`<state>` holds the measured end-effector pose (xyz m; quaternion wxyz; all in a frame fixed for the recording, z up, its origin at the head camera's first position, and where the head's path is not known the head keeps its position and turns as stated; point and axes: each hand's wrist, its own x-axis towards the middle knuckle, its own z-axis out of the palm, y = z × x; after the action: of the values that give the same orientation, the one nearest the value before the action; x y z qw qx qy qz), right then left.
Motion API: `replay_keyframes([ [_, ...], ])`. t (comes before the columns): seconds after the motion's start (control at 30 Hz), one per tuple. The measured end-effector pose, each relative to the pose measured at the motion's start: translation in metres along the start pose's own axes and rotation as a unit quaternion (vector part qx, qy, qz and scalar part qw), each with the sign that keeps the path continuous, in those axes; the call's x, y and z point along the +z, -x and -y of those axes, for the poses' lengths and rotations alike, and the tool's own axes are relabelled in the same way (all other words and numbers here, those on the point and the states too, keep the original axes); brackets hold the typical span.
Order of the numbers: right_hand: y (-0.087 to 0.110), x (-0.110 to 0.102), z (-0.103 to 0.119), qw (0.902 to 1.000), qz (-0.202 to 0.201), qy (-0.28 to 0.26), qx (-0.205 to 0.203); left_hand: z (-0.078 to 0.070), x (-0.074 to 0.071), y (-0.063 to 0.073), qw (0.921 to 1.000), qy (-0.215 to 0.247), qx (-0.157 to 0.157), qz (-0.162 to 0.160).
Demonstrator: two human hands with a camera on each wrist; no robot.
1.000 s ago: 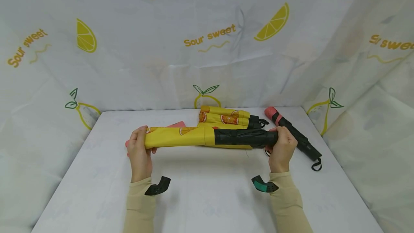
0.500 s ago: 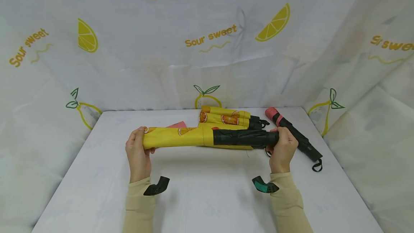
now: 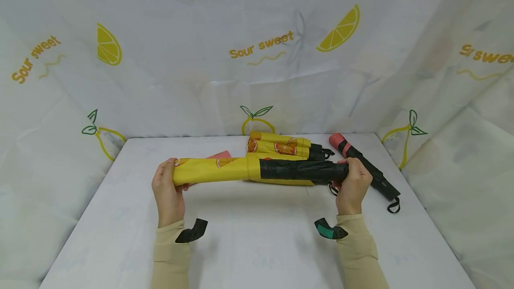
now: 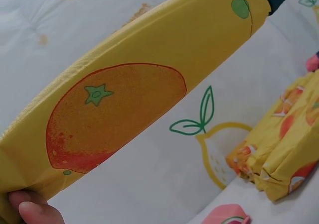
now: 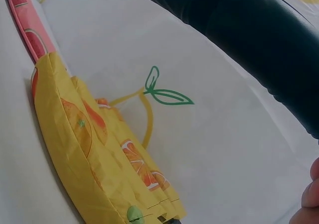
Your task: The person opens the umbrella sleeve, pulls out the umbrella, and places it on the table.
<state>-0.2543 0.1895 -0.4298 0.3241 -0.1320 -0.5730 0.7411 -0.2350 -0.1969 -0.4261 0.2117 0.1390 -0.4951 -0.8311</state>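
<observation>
Held level above the table, a folded black umbrella (image 3: 303,170) sticks out of a yellow, orange-printed sleeve (image 3: 213,171). My left hand (image 3: 166,193) grips the sleeve's far left end; a thumb and fingertip (image 4: 37,211) show on the cloth in the left wrist view. At the other side my right hand (image 3: 352,186) grips the bare end of the umbrella, its strap dangling below. In the right wrist view the dark umbrella (image 5: 239,30) crosses the top right, with only fingertips (image 5: 314,194) at the edge. How much of the umbrella lies inside the sleeve is hidden.
Behind the held umbrella lie several yellow fruit-printed umbrellas (image 3: 277,146) with black ends. To their right, a black umbrella with a pink end (image 3: 369,168) lies slanted on the white table (image 3: 257,244). A pink watermelon-printed piece (image 3: 221,154) is partly covered at the left.
My left hand has drawn left with the sleeve, and my right hand has shifted slightly right. More of the black umbrella shows outside the sleeve.
</observation>
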Motion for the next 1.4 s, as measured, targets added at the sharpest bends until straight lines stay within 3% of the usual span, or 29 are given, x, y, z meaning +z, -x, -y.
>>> replay_keyframes([
  [0.73, -0.004, -0.003, 0.002, 0.9995, -0.013, -0.024, 0.011, -0.008, -0.012, -0.007, 0.9984, 0.029, 0.006, -0.048],
  [1.1, -0.007, -0.005, 0.002, 0.9985, -0.025, -0.046, 0.015, -0.009, -0.019, -0.011, 0.995, 0.049, 0.011, -0.086],
  [1.4, -0.009, -0.007, 0.0, 0.998, -0.036, -0.04, 0.032, 0.003, -0.027, -0.019, 0.9938, 0.013, -0.014, -0.11],
])
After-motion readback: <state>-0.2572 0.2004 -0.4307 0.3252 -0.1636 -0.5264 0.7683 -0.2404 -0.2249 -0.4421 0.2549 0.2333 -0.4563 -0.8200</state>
